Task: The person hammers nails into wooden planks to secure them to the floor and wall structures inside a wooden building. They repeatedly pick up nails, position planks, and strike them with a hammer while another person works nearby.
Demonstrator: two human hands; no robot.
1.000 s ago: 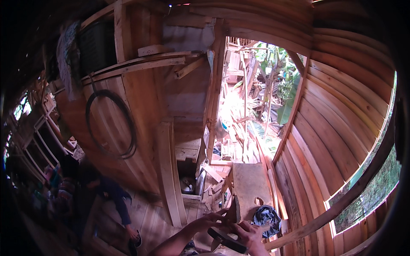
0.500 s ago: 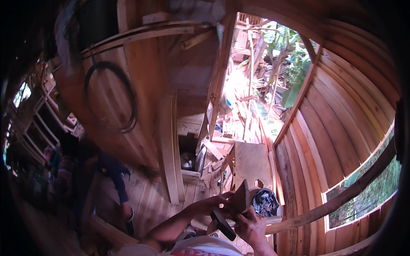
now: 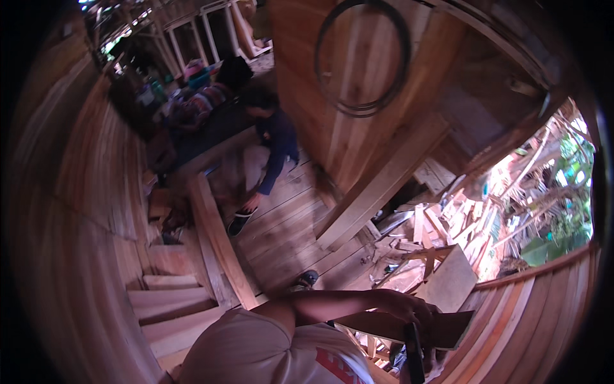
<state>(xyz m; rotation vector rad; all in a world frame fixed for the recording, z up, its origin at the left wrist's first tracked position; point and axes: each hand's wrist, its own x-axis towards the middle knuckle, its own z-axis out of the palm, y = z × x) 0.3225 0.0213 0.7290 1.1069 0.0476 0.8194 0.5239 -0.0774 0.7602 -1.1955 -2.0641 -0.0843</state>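
Observation:
My left arm reaches across to the lower right. There my left hand (image 3: 412, 307), fingers curled, grips a brown wooden board (image 3: 453, 328) with a slanted end. Beside the board a black bar-like thing (image 3: 414, 355) points down toward the bottom edge; its kind is unclear. Close against it, in shadow below the board, is my right hand (image 3: 436, 366), closed and partly hidden. What its fingers hold cannot be made out.
A flat panel (image 3: 449, 280) stands beyond my hands, near scattered wood scraps (image 3: 432, 221). A post (image 3: 384, 185) leans by a wall with a hanging black coil (image 3: 318, 61). A person in dark blue (image 3: 279, 150) crouches on the plank floor (image 3: 275, 246). Long beams (image 3: 220, 240) lie left.
The view has swung left, so my hands now appear farther right and lower. The crouching person shows more fully. Both hands stay close together at the board and black thing.

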